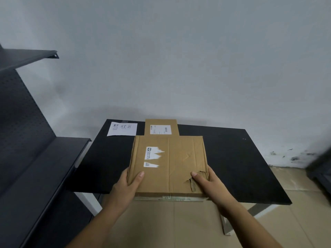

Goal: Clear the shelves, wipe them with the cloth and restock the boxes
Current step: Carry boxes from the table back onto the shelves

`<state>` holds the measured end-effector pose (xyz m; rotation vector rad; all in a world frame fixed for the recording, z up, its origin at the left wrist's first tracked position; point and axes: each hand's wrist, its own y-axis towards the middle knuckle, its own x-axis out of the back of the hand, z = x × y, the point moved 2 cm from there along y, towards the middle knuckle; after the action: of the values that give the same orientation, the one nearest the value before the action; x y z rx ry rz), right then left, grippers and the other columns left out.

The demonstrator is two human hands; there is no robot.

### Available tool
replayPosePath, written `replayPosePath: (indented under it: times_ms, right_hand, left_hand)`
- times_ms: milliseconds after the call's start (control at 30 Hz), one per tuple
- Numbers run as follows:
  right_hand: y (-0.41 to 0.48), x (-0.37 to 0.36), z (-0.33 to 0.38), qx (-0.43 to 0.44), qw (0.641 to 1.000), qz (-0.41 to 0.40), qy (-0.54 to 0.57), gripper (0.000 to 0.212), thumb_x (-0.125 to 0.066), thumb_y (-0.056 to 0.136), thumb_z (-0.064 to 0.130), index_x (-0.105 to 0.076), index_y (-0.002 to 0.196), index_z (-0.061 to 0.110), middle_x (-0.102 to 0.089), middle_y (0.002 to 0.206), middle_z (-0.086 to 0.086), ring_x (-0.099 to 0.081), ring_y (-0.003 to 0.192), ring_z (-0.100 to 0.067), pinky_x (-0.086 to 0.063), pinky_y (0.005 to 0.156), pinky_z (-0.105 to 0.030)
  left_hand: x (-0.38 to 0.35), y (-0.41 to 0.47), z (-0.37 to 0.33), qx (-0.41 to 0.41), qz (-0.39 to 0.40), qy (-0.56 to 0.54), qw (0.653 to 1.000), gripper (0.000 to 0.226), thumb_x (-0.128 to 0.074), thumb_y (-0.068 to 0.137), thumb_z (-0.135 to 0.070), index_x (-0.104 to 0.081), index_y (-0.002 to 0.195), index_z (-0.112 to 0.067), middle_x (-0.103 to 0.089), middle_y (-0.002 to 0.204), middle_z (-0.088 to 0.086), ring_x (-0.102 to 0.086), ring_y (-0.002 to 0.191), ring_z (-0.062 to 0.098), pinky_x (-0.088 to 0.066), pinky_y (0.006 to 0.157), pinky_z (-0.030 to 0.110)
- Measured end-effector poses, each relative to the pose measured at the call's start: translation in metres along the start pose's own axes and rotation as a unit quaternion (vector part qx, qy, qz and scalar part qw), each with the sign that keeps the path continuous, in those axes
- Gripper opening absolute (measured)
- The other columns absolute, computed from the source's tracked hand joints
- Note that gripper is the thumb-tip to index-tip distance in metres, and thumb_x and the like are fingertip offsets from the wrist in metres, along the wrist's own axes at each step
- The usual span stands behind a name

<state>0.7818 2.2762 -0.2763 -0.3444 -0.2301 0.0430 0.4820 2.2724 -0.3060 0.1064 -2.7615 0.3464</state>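
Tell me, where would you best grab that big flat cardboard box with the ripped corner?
By its two side edges, coming from the near end, one hand per side. The box is wide and thin, so thumbs go on top and fingers underneath, as the left hand and right hand do now. I would keep clear of the rip, where the cardboard looks weak.

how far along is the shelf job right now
Clearing looks mostly done: the visible shelves are bare and a small box sits on the black table. In hand: the left hand and right hand grip a flat box at the table. Left: wiping, with no cloth in view, then restocking.
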Motion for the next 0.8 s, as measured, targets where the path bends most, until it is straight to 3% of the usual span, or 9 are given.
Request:
replayPosePath:
  times_ms: [67,167,367,600,800]
  right_hand:
    - [0.023,-0.002,0.000,-0.013,1.000,-0.003,-0.006,0.063,-0.069,0.089,0.053,-0.035,0.141,0.043,-0.065,0.122,0.010,-0.071,0.102,-0.012,-0.059,0.083,-0.030]
    - [0.059,-0.006,0.001,-0.027,0.999,-0.014,-0.020,0.071,-0.069,0.088,0.055,-0.035,0.148,0.039,-0.067,0.121,0.009,-0.072,0.101,-0.012,-0.059,0.090,-0.037]
    - [0.123,-0.017,-0.005,-0.060,0.998,-0.014,-0.023,0.077,-0.069,0.087,0.057,-0.032,0.151,0.039,-0.068,0.121,0.008,-0.074,0.095,-0.010,-0.060,0.089,-0.039]
    - [0.173,-0.033,-0.028,-0.106,0.994,-0.018,-0.020,0.078,-0.070,0.086,0.057,-0.031,0.152,0.040,-0.067,0.122,0.008,-0.073,0.099,-0.013,-0.059,0.086,-0.036]
    - [0.211,-0.039,-0.054,-0.155,0.988,0.000,-0.010,0.083,-0.073,0.083,0.057,-0.031,0.152,0.040,-0.065,0.126,0.007,-0.070,0.107,-0.017,-0.056,0.095,-0.044]
  left_hand:
    - [-0.001,0.024,0.005,0.005,0.010,0.004,1.000,0.078,-0.052,0.082,-0.080,-0.041,0.147,-0.038,-0.064,0.118,-0.015,-0.064,0.104,0.008,-0.055,0.087,0.034]
    - [-0.001,0.063,0.009,0.017,0.023,0.010,1.000,0.078,-0.050,0.081,-0.084,-0.039,0.146,-0.042,-0.064,0.118,-0.015,-0.064,0.105,0.009,-0.055,0.093,0.041]
    - [-0.003,0.133,0.023,0.022,0.054,0.014,0.998,0.083,-0.048,0.074,-0.091,-0.040,0.144,-0.046,-0.065,0.120,-0.018,-0.064,0.107,0.007,-0.055,0.096,0.040]
    - [-0.012,0.178,0.055,0.062,0.076,0.034,0.995,0.076,-0.048,0.084,-0.081,-0.036,0.149,-0.044,-0.064,0.123,-0.019,-0.063,0.109,0.004,-0.052,0.098,0.036]
    - [-0.027,0.203,0.073,0.098,0.085,0.067,0.989,0.078,-0.043,0.084,-0.079,-0.033,0.150,-0.040,-0.063,0.125,-0.013,-0.063,0.109,0.011,-0.051,0.093,0.032]
